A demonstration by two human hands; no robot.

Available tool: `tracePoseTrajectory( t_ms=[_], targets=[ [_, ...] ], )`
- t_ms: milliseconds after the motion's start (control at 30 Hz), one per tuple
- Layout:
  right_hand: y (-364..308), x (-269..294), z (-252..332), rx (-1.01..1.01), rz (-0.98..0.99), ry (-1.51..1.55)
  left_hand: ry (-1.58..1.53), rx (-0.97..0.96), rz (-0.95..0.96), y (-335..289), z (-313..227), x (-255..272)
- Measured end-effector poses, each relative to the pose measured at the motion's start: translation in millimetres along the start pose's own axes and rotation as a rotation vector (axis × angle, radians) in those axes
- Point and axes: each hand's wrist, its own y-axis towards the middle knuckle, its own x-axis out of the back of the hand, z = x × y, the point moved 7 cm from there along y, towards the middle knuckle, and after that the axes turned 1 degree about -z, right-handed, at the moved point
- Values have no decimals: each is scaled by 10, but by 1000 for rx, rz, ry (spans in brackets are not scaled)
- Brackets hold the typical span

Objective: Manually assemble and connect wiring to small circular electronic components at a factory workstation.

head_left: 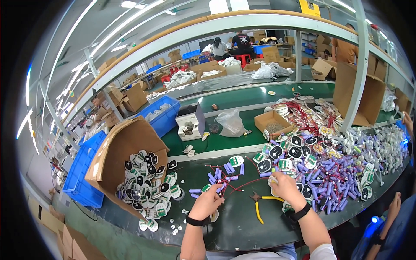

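Observation:
My left hand (208,204) is closed, fingertips together beside thin red wires (224,187) and a small cluster of purple cylindrical battery cells (230,169). What it pinches is too small to make out. My right hand (286,187) is closed around a small pale piece, partly hidden by the fingers, at the left edge of the large pile. Between my hands, yellow-handled pliers (256,203) lie on the dark table. A white rounded part with a green circuit board (236,161) lies beyond the cells.
At left, a tipped cardboard box (125,143) spills white and black parts with green boards (145,186). Many wired purple cells (331,182) are heaped at right. Farther back are a small carton (273,124), a white device (190,123) and a blue crate (162,110). Another person's hand (393,208) is at far right.

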Motion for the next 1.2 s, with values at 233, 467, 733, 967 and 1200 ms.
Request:
tracePoseTrajectory(
  t_ms=[233, 467, 733, 967, 1200],
  targets=[
    [13, 470, -139, -62, -239, -197, -767, -69, 246, -110, -353, -16],
    [-40, 670, 203, 72, -442, -494, -616, -93, 189, 55, -259, -445],
    [-105, 270, 373, 111, -148, -59, -347, -244, 71, 71, -403, -515],
    [-183, 324, 105, 40, -31, -346, 356, -67, -429, 83, 183, 53],
    [-436, 277, -22, -63, 367, -552, 429, 74, -330, 110, 587, 72]
  ],
)
